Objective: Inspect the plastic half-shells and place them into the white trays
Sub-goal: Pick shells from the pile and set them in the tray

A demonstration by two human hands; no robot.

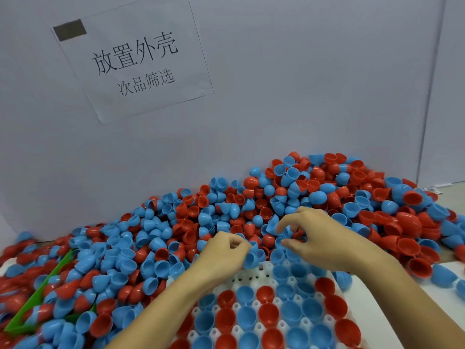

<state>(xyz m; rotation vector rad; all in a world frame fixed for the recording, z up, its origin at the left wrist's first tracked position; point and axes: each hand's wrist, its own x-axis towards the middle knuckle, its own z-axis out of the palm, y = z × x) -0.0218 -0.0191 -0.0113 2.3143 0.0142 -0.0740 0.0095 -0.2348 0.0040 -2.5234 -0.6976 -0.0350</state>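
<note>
A pale grey wall fills the upper frame, with a white paper sign printed in black Chinese characters (136, 59) at upper left. Below it a heap of red and blue plastic half-shells (251, 205) spreads across the middle of the frame. At lower centre lies a white moulded tray (251, 278), its cups mostly filled with shells. The left hand (226, 250), fingers curled, pinches a blue half-shell (251, 258) at the tray's far edge. The right hand (309, 230), fingers bent, picks among blue shells just above; whether it holds one I cannot tell. A green plastic edge (47, 280) pokes through the pile at lower left.
</note>
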